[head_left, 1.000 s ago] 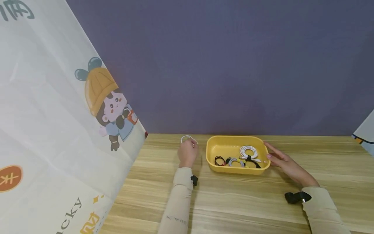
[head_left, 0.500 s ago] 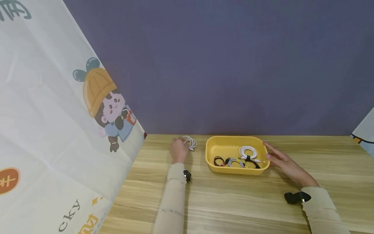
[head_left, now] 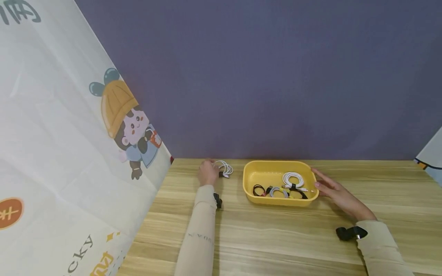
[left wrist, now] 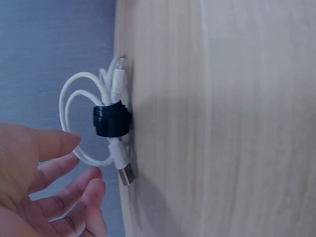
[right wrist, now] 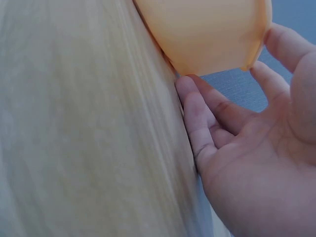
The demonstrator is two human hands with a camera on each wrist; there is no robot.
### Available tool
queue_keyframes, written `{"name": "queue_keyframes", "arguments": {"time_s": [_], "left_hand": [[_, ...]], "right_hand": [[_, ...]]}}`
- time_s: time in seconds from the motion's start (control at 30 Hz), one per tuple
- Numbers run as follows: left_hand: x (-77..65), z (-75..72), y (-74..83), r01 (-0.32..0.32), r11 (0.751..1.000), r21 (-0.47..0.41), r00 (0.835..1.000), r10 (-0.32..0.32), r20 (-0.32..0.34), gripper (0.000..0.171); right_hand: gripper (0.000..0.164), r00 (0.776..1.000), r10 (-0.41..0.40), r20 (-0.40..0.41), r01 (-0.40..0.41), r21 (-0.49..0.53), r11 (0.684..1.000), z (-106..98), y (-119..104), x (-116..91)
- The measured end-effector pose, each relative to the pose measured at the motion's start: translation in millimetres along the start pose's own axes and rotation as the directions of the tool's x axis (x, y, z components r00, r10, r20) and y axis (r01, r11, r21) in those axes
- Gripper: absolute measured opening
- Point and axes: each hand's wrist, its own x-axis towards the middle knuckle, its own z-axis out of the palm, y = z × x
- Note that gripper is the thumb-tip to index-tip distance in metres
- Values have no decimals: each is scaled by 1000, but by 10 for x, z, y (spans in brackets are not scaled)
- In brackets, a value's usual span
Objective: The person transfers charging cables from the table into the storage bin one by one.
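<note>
A white USB charging cable [left wrist: 84, 77], coiled and bound with a black strap [left wrist: 112, 119], lies near the table's back edge. My left hand [head_left: 208, 173] is just left of it. In the left wrist view the fingers are loosely bent and the thumb tip overlaps the edge of the coil. To the right stands a yellow plastic bin [head_left: 269, 200]. My right hand [head_left: 345, 197] is spread against the bin's right end, fingertips touching the rim and the wall. Inside the bin lie a white coiled cable [head_left: 293, 179], a grey coil [head_left: 278, 192] and a small black coil [head_left: 259, 189].
The wooden table [head_left: 276, 237] ends at a dark blue-grey backdrop [head_left: 259, 84]. A white printed sheet with a cartoon figure [head_left: 127, 126] borders the left side. Black wrist cameras are strapped over both beige sleeves [head_left: 198, 234].
My left hand has let go of the white cable and drawn back to the left. The cable now lies on the table. My right hand and the bin have stayed put.
</note>
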Motion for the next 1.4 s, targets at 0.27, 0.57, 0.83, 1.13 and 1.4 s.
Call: {"name": "queue_keyframes", "arguments": {"time_s": [0.27,0.57,0.83,1.13,1.4], "left_hand": [[14,105,2,9,992,122,998,-17,67,15],[-54,107,-29,-30,993,116,992,16,125,23],[-93,11,-33,-73,997,1,985,72,158,24],[-126,-87,-113,-17,999,-45,975,27,219,22],[-179,-100,-152,79,996,-42,960,-65,274,19]], "right_hand": [[65,1000,-27,0,27,13,1000,4,30,13],[64,1000,-29,3,29,9,1000,2,46,25],[65,1000,-21,1,21,10,1000,3,41,18],[64,1000,-24,-3,24,7,1000,4,35,19],[64,1000,-27,1,27,13,1000,-2,32,19]]}}
